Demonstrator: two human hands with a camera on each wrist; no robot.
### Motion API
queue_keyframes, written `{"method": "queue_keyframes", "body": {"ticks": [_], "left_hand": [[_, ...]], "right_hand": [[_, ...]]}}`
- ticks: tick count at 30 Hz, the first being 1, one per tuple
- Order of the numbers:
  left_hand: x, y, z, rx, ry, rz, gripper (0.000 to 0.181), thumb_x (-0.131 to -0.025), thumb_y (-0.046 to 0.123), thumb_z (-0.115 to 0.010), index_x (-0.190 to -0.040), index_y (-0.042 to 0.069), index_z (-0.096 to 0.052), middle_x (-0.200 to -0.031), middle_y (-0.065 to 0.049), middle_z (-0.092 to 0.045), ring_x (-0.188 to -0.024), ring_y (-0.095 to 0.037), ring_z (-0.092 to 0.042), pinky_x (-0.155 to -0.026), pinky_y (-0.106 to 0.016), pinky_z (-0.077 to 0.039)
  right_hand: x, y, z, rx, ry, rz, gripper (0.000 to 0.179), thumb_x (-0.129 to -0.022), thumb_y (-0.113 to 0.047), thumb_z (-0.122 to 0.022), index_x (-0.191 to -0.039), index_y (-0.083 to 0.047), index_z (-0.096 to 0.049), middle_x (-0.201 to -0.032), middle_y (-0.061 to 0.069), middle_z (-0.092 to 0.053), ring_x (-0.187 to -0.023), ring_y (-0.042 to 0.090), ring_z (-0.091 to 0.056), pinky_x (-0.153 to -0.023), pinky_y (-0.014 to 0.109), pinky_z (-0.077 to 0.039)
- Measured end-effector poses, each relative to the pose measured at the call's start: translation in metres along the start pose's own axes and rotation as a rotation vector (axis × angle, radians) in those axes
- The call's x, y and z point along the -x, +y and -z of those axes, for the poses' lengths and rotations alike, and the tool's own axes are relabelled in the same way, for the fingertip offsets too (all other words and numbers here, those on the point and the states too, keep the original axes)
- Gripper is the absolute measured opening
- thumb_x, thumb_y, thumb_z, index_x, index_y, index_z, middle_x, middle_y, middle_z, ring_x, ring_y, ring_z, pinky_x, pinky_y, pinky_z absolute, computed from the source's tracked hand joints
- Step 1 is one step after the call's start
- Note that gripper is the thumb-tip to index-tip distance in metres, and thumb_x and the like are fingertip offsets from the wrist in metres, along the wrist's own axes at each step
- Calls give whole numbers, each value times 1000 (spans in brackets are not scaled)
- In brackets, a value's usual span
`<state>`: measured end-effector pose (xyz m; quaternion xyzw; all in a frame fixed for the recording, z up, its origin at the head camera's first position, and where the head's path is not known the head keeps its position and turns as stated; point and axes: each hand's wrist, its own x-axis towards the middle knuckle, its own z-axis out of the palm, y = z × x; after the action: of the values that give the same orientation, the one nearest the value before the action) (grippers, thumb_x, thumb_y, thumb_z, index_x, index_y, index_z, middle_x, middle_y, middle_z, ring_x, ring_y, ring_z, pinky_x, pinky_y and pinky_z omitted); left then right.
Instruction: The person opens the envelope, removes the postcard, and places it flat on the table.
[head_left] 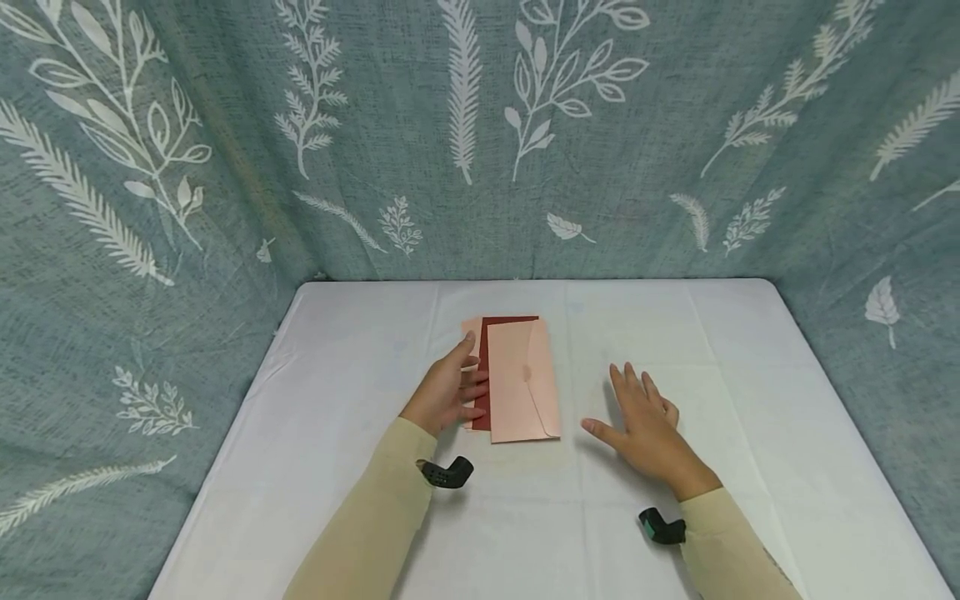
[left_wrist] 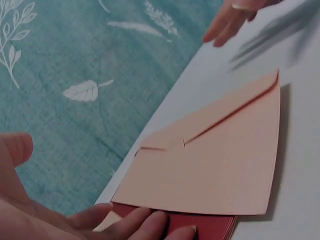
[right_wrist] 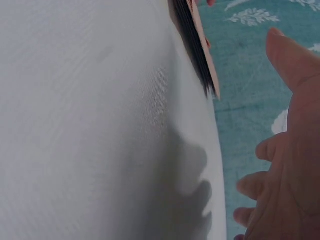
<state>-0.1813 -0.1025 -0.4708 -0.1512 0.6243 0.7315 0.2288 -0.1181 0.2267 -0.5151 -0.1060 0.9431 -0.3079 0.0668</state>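
A pink envelope (head_left: 517, 392), flap side up, lies on top of a small stack at the middle of the table. Beneath it a dark red envelope (head_left: 483, 358) and more pink paper stick out on the left. My left hand (head_left: 448, 390) is at the stack's left side, its fingertips over the red strip and its thumb raised apart. In the left wrist view these fingers (left_wrist: 145, 222) overlap the red envelope (left_wrist: 200, 225), close to the pink one's edge. To the right of the stack, my right hand (head_left: 641, 425) hovers with spread fingers, holding nothing.
A white cloth covers the table (head_left: 337, 350). Behind it and at both sides hangs a green-blue curtain (head_left: 405, 150) with white leaf prints. Each wrist bears a small black camera, the left one (head_left: 447, 472) near the stack's front.
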Motion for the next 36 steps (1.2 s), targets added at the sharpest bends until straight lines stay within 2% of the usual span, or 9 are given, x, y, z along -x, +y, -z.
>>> {"method": "queue_keyframes", "body": {"ticks": [7, 11, 14, 19, 24, 27, 32, 36], "left_hand": [[-1, 0, -9, 93, -20, 19, 83, -104, 65, -60, -149, -1, -43, -150, -25, -46, -137, -47, -49, -104, -67, -47], [-2, -4, -15, 79, -22, 5, 75, -105, 59, -62, -145, -3, -45, -149, -25, -45, -134, -48, -52, -103, -66, -48], [-3, -5, -19, 51, -4, 8, 72, -105, 55, -63, -145, -3, -48, -146, -25, -50, -131, -45, -55, -100, -61, -51], [-6, -7, -26, -50, 39, 14, 66, -102, 46, -72, -147, 0, -53, -137, -18, -62, -122, -35, -61, -92, -51, -57], [-7, -9, -34, -140, 62, -4, 47, -98, 28, -78, -135, 2, -61, -125, -13, -70, -108, -29, -66, -81, -44, -59], [-9, -11, -41, -186, 110, -28, 41, -97, 20, -80, -128, 0, -61, -113, -13, -73, -95, -26, -70, -73, -40, -59], [-16, -16, -50, -321, 220, -101, 54, -90, 11, -87, -133, -4, -58, -95, -12, -76, -78, -23, -74, -68, -36, -57], [-19, -19, -54, -443, 265, -162, 60, -85, 4, -90, -136, -8, -59, -95, -13, -75, -72, -21, -76, -70, -36, -59]], "right_hand": [[1, 2, 0, -10, 4, 3, 109, -102, -69, -63, -174, -5, -13, -179, 26, -5, -162, 51, 2, -114, 73, -8], [2, 2, 1, -13, 3, 5, 109, -102, -68, -63, -174, -4, -13, -179, 26, -5, -162, 51, 2, -113, 72, -9], [3, 2, 2, -18, 5, 5, 108, -102, -67, -64, -174, -4, -13, -179, 25, -5, -162, 51, 2, -114, 72, -8], [3, 2, 3, -25, 7, 8, 108, -102, -67, -64, -174, -4, -13, -179, 25, -5, -161, 51, 3, -114, 72, -7], [4, 4, 3, -20, 5, 13, 107, -103, -66, -63, -174, -4, -11, -178, 26, -4, -161, 52, 3, -113, 73, -7], [4, 6, 1, -17, 8, 15, 107, -103, -66, -63, -174, -4, -12, -178, 26, -5, -161, 53, 2, -113, 73, -8], [4, 9, 0, -21, 14, 14, 108, -103, -66, -64, -174, -4, -13, -178, 26, -6, -161, 52, 1, -113, 73, -9], [4, 10, -1, -18, 13, 13, 108, -103, -66, -65, -174, -5, -13, -179, 25, -6, -161, 52, 1, -113, 72, -9]]}}
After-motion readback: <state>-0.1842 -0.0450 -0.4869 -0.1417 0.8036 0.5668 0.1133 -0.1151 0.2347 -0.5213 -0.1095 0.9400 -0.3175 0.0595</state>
